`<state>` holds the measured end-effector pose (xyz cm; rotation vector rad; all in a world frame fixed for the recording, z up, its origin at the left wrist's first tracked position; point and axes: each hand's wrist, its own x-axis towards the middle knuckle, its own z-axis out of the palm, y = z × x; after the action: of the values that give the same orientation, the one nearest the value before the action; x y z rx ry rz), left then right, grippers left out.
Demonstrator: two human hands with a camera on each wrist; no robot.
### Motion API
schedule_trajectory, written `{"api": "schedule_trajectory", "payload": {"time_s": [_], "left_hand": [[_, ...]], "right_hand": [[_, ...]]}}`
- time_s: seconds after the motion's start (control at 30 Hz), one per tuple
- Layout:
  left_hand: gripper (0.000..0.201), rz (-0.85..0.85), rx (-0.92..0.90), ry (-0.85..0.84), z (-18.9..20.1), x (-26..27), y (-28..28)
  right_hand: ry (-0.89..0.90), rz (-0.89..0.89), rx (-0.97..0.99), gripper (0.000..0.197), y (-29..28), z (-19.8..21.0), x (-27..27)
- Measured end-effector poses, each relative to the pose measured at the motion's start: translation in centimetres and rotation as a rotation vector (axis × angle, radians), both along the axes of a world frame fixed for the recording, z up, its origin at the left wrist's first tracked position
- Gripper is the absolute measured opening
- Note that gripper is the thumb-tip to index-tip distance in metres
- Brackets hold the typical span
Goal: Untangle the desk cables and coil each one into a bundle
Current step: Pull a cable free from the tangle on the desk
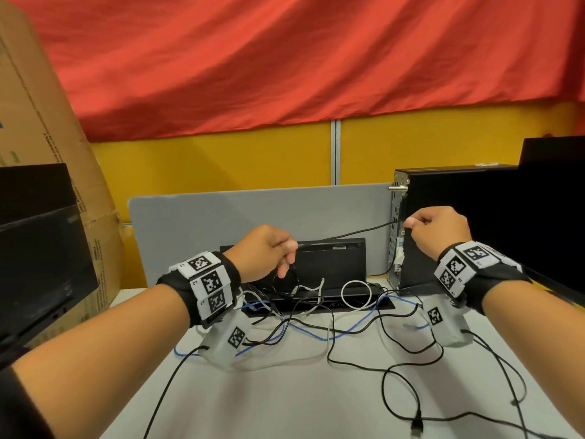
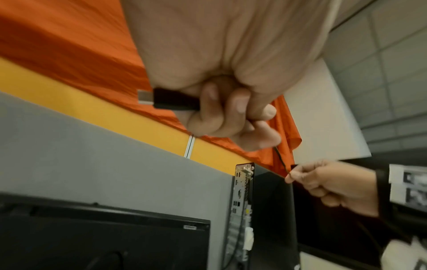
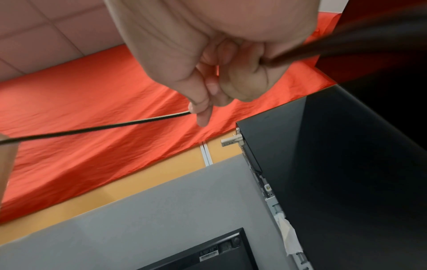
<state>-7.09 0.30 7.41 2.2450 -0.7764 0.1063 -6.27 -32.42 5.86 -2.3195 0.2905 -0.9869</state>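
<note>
A thin black cable (image 1: 348, 233) runs taut in the air between both hands, above the desk. My left hand (image 1: 269, 252) grips its plug end; the black plug with a metal tip (image 2: 161, 99) sticks out of the fist in the left wrist view. My right hand (image 1: 437, 231) pinches the same cable (image 3: 97, 128) between thumb and forefinger, near the rear of the PC tower. More of this cable passes through the right fist (image 3: 323, 48). Below lie tangled black cables (image 1: 408, 343), a blue cable (image 1: 319, 332) and a white cable (image 1: 356, 294).
A black PC tower (image 1: 459, 229) stands at the right, a monitor (image 1: 329, 264) lies against the grey partition (image 1: 253, 210). Black screens (image 1: 38, 248) and a cardboard box (image 1: 38, 106) stand at the left. A loose black plug (image 1: 417, 426) lies near the white desk's (image 1: 269, 407) front.
</note>
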Motion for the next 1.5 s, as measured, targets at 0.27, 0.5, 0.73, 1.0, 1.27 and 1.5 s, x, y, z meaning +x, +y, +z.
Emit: {"api": "schedule_trajectory", "payload": {"time_s": [0.27,0.5,0.73,1.0,1.27,1.5], "left_hand": [[0.035,-0.382,-0.724,0.541,1.8,-1.9,-1.0],[0.038,-0.419,-0.896,0.535,1.8,-2.4,-2.0],[0.061,-0.155,-1.036,0.449,0.7,-0.4,-1.2],[0.065,-0.011,-0.794,0.399,-0.1,-0.7,-0.9],[0.062,-0.203,-0.455,0.473,-0.2,-2.5,-2.1],[0.045,-0.287,-0.379,0.507,-0.1,-4.1,-2.7]], "right_hand": [[0.506,0.268,-0.434,0.024,2.1,-2.0,-1.2],[0.666,0.57,-0.594,0.039,8.0,-4.2,-3.7],[0.596,0.835,-0.44,0.041,11.3,-1.8,-6.9],[0.381,0.872,-0.104,0.036,12.3,2.0,-8.6],[0.252,0.895,0.085,0.03,12.5,3.6,-8.0],[0.119,0.696,0.029,0.03,11.6,3.3,-6.1]]}}
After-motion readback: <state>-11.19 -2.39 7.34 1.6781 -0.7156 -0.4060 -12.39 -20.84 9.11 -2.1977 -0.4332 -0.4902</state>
